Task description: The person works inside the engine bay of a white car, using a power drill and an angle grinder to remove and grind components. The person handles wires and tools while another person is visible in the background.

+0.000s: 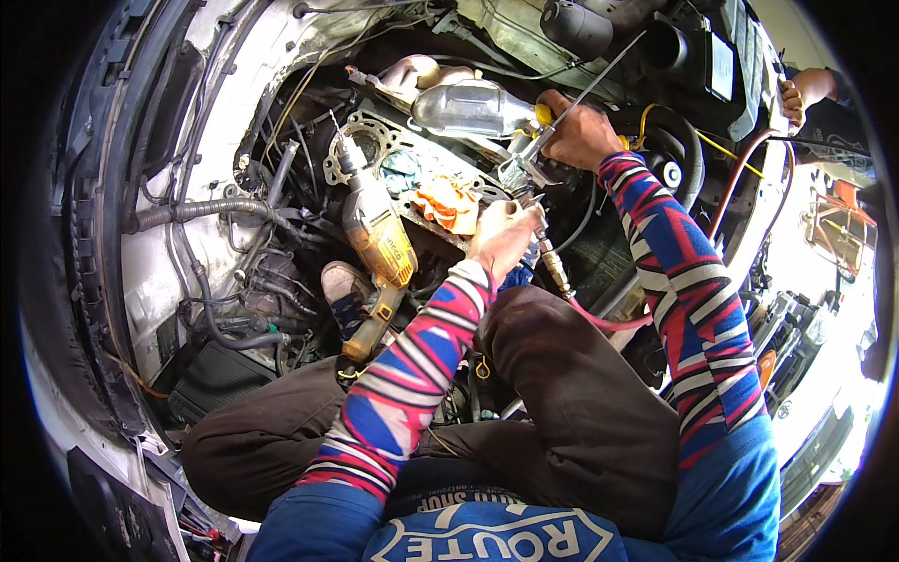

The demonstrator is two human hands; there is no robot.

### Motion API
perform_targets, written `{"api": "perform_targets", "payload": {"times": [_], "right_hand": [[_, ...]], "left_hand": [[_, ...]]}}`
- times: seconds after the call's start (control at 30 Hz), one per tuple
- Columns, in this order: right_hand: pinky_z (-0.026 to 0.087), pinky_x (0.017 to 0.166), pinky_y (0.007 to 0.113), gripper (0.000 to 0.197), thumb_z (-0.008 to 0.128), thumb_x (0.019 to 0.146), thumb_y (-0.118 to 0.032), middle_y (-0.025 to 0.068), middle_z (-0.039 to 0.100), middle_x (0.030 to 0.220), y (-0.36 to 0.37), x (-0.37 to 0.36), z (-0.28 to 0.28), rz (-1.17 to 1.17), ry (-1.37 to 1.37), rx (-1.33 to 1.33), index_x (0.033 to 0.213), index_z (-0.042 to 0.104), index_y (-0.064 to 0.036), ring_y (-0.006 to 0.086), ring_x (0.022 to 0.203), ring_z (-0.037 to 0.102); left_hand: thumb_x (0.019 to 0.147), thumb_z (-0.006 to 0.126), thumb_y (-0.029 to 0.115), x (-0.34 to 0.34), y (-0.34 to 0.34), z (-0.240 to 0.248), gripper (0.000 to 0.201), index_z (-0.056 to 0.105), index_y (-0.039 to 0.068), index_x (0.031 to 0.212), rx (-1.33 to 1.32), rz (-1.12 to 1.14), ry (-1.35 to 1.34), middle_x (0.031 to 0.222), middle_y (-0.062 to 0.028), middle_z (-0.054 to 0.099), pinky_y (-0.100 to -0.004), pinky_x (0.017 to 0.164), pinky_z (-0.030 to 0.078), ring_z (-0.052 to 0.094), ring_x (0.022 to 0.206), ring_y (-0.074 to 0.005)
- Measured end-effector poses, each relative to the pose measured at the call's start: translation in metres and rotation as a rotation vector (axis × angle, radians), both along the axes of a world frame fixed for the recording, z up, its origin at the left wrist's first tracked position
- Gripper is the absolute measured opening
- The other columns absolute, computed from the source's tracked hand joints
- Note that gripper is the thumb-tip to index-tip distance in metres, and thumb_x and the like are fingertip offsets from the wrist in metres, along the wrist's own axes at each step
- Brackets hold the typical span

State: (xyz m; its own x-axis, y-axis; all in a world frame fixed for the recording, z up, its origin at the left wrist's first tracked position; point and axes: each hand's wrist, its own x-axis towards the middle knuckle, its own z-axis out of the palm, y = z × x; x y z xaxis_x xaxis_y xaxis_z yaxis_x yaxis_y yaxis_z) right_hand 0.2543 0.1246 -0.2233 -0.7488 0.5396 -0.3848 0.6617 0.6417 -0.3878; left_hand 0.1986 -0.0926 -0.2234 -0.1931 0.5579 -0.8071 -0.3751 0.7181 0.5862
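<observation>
My right hand (582,133) is closed around the upper part of a spray gun (521,174), beside the yellow collar of its clear cup (468,108). A long thin nozzle tube (599,82) slants from the gun to the upper right. At the gun's lower end, my left hand (506,232) has its fingers closed on the air hose fitting (545,245), and a red air hose (613,324) runs off to the right. An orange rag (448,204) and a grey-green rag (401,171) lie on the engine block (363,140), just left of my hands.
A yellow power drill (379,239) with a bit fitted rests left of the rags. Cables and a corrugated hose (201,214) line the left side of the engine bay. Another person's hand (801,96) is at the right edge. My bent knee (534,323) is below the gun.
</observation>
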Motion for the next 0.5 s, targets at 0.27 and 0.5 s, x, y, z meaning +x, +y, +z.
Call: {"api": "perform_targets", "payload": {"times": [0.27, 0.5], "right_hand": [[0.040, 0.108, 0.060, 0.080, 0.083, 0.068, -0.037, 0.0217, 0.064, 0.131, 0.006, 0.010, -0.012, -0.055, -0.084, 0.024, 0.138, 0.055, -0.0103, 0.0429, 0.129, 0.054], [0.045, 0.107, 0.055, 0.082, 0.080, 0.067, -0.034, 0.0253, 0.062, 0.129, 0.008, 0.022, 0.026, 0.118, -0.172, 0.010, 0.137, 0.055, -0.0011, 0.0429, 0.127, 0.055]], "left_hand": [[0.079, 0.083, 0.033, -0.093, -0.090, 0.012, 0.066, 0.051, 0.004, 0.128, -0.109, 0.254, 1.351, 0.120, -0.0188, 0.055, -0.0511, 0.098, 0.043, 0.051, 0.115, -0.0385], [0.057, 0.098, 0.049, -0.096, -0.133, -0.046, 0.113, 0.038, -0.001, 0.140, -0.403, 0.252, 0.814, 0.128, -0.0285, 0.061, -0.0480, 0.103, 0.049, 0.062, 0.117, -0.0437]]}}
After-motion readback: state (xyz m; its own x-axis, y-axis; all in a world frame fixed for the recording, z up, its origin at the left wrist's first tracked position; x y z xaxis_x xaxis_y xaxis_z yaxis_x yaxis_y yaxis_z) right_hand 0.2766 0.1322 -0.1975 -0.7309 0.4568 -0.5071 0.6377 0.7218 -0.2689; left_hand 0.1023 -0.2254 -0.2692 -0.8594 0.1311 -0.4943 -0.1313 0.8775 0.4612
